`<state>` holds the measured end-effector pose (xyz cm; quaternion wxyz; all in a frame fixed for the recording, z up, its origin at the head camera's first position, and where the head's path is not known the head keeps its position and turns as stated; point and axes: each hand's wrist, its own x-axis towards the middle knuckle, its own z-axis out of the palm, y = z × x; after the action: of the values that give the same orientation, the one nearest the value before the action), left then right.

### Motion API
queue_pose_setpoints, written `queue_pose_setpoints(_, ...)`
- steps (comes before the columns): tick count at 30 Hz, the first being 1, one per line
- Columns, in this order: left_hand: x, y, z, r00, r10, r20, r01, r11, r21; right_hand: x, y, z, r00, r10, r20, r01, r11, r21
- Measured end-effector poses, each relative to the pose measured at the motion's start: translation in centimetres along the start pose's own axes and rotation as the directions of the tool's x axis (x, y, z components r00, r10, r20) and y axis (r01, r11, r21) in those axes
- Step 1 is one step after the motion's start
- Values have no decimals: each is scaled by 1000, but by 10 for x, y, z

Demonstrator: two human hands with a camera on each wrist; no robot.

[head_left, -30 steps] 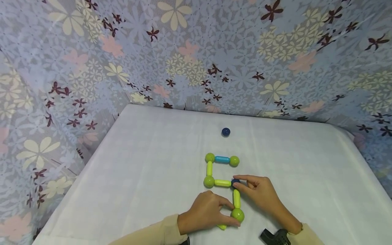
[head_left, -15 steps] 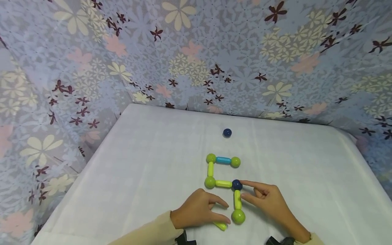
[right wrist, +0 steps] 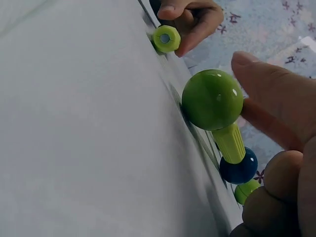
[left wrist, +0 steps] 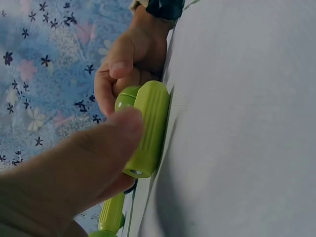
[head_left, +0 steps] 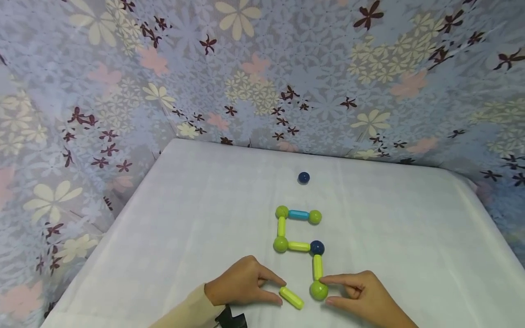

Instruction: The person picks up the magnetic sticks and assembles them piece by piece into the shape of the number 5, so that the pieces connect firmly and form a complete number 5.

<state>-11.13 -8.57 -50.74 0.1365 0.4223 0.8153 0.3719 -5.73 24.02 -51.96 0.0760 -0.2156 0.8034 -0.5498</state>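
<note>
A chain of green balls, yellow-green magnetic rods, one blue rod (head_left: 298,214) and a dark blue ball (head_left: 317,248) lies on the white cloth. My right hand (head_left: 361,296) is at the chain's near green ball (head_left: 318,290); its index finger touches the ball and its thumb is just beside it, apart in the right wrist view. A loose yellow-green magnetic rod (head_left: 291,298) lies left of that ball. My left hand (head_left: 246,282) has index finger and thumb spread at the rod's left end; in the left wrist view the thumb partly covers the rod (left wrist: 153,123).
A separate dark blue ball (head_left: 304,177) sits farther back on the table (head_left: 205,196). Floral fabric (head_left: 246,82) hangs behind the table and along its left side.
My left hand has let go of the near green ball and moved left to the loose rod. The right hand has released the chain's blue ball and come down to the near green ball.
</note>
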Motion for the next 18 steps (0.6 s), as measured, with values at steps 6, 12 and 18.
queue_pose_setpoints(6, 1, -2, 2, 999, 34, -16, -33, 997, 63, 3, -2, 3, 1000, 12, -9, -12, 1000, -26)
queue_pose_setpoints(12, 1, -2, 3, 999, 21, -44, -18, 997, 75, 4, -4, 6, 999, 21, -24, -23, 997, -73)
queue_pose_setpoints(18, 2, -1, 4, 997, -8, -76, 12, 998, 53, 4, -3, 7, 999, -1, -37, -2, 998, -69)
